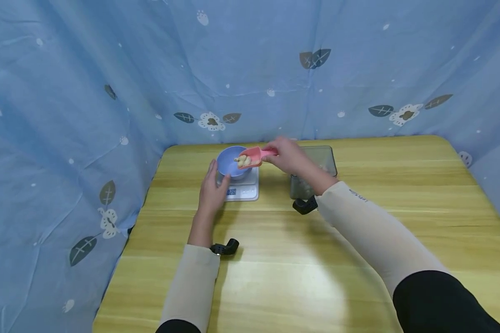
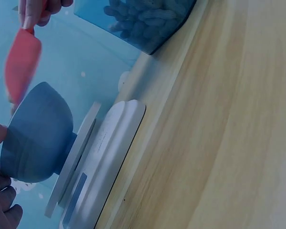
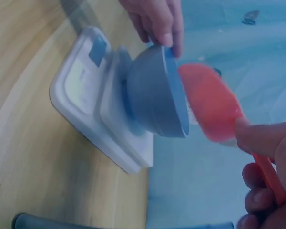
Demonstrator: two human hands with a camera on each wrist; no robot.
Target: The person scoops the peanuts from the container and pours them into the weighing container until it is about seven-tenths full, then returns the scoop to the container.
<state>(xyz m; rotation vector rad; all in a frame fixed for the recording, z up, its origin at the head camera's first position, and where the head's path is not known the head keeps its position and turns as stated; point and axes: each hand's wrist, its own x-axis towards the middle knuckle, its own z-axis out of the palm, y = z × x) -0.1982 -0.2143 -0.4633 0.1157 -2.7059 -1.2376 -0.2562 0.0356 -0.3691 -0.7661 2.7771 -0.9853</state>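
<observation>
Scoop (image 1: 253, 156) full of peanuts (image 1: 243, 160), pinched by right hand (image 1: 289, 155), lying sideways, mouth pointing left over bowl (image 1: 232, 163) on scale (image 1: 243, 188), left hand (image 1: 212, 189) with straight fingers touching bowl's side.

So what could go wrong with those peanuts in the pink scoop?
Some might miss. The pink scoop in the right hand is heaped with peanuts and hangs over the rim of the blue bowl, so a few could drop onto the table. The bowl sits on a small scale, and the left hand touches its side, so a push could slide it off or upset the reading.
</observation>
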